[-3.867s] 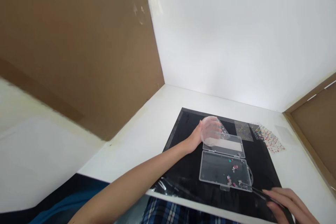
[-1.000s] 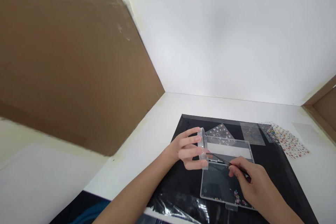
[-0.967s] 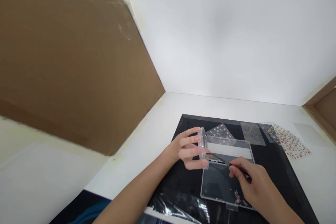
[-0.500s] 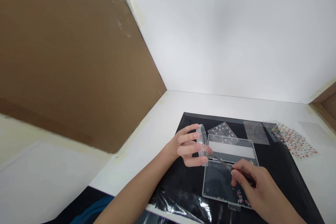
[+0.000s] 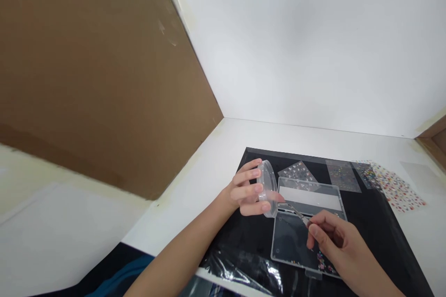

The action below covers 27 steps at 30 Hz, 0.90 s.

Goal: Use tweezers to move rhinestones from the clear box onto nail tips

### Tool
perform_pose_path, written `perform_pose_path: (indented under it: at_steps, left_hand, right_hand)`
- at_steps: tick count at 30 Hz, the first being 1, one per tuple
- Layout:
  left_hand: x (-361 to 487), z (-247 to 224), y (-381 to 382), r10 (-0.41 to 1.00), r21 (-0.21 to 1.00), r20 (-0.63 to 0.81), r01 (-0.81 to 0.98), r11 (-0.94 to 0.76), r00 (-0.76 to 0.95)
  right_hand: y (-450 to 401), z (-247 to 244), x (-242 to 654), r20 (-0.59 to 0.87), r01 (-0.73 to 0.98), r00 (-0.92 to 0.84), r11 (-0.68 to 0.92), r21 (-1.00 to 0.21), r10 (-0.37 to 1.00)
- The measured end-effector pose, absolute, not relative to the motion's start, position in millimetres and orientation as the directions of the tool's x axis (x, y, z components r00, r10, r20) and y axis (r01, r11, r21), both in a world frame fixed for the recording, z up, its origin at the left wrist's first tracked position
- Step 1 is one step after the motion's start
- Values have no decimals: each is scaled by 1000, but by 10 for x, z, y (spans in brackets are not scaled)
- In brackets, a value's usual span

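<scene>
My left hand (image 5: 249, 190) grips a round clear plastic container (image 5: 268, 185), tilted on its side, fingers wrapped along its wall and the thumb at its rim. In my right hand (image 5: 334, 236) is a pair of metal tweezers (image 5: 298, 212), pinched between thumb and fingers. The tips point left and reach the container's edge near my left thumb; whether they hold anything is too small to tell. Below both hands lies an open clear plastic case (image 5: 294, 241). Several tiny colourful pieces (image 5: 321, 261) are gathered in its lower right corner, partly covered by my right hand.
A black mat (image 5: 372, 222) lies under the case on the white table. Behind the case are clear sticker sheets (image 5: 299, 171), (image 5: 343, 176), and a colourful one (image 5: 400, 190) overhangs the mat's right edge. Brown board (image 5: 104, 79) and white walls enclose the space.
The round container has turned slightly in my left hand, so its open face shows more. My left fingers have shifted a little on it. The tweezers remain near its edge.
</scene>
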<state>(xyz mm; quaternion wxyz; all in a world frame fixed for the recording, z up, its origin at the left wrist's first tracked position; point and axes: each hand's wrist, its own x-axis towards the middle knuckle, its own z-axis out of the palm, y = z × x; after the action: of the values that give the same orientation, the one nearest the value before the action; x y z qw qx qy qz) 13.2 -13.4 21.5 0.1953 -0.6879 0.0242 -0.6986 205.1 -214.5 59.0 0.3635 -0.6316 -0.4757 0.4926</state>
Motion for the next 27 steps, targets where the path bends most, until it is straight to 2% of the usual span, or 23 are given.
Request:
perform_pose_path:
  at_steps: [4,11,17,22,27]
  left_hand:
    - [85,230,-143,-310,-320,947,216,-923,81]
    - [45,277,-152,-319,-352,932,211,-912,174]
    - [93,247,-124,-328,-353,933,197,-915,149]
    - [92,152,-68,-301,-318,948,268,-910,101]
    - [101,26,-39,-312,-314,949,229,-921,45]
  right_hand:
    - [-2178,531,2061,-287,257,71,-295,-920,955]
    - [-2099,726,2047,-314,306,-23,-292,-906,949]
    - [-2107,727,2044,-360,217,-57,-341,-915,931]
    - [-2102,688,2099,-418,133,-83,-406,-904,904]
    - [-2111,626,2144,-407,172,-52,-393,-903,912]
